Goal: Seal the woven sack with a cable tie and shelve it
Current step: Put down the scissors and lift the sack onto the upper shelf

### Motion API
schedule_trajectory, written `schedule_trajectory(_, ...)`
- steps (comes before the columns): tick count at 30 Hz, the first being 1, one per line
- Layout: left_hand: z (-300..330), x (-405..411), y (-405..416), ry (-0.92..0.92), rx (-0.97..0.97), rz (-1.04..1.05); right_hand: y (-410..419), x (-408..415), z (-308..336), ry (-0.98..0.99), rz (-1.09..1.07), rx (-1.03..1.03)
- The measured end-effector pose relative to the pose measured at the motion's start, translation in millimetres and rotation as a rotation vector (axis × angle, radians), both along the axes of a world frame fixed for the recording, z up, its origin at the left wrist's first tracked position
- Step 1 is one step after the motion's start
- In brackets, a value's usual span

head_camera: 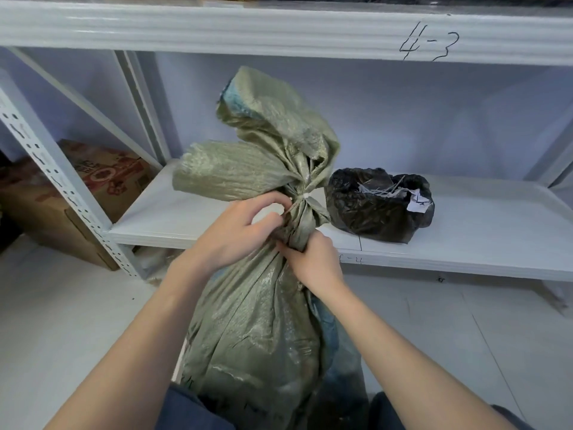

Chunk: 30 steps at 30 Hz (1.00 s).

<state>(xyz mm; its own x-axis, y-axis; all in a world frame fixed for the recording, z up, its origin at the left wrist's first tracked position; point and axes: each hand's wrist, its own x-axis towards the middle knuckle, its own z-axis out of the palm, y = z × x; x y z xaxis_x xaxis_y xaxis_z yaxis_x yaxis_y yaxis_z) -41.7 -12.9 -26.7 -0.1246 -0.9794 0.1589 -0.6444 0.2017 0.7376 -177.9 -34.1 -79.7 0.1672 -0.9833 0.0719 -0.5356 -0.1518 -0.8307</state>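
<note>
A green woven sack [254, 330] stands upright on the floor between my knees, in front of a white shelf [465, 243]. Its neck is bunched tight, and the loose top fans out above in two flaps. A white cable tie [305, 196] circles the neck. My left hand [242, 231] pinches the sack's neck just left of the tie, thumb and fingers curled. My right hand [313, 259] grips the gathered neck from below the tie.
A black plastic bag [378, 209] holding several white cable ties sits on the shelf right of the sack. Cardboard boxes [102, 181] stand on the floor at the left, behind a perforated upright [55, 181]. The beam above is marked "4-3" [429, 41].
</note>
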Motion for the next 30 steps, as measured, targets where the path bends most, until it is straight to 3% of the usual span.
schedule_trajectory(8,-2,15,29,-0.162,0.211,-0.14,0,-7,16,0.039,0.01,-0.002)
schedule_trajectory(17,44,-10,57,-0.315,-0.076,-0.074,19,-11,92,-0.007,0.023,-0.13)
schedule_trajectory(23,118,-20,75,-0.243,-0.349,0.027,38,-15,188,-0.028,0.083,-0.32)
schedule_trajectory(30,220,-37,92,-0.316,-0.564,0.086,58,-35,307,-0.015,0.033,-0.584)
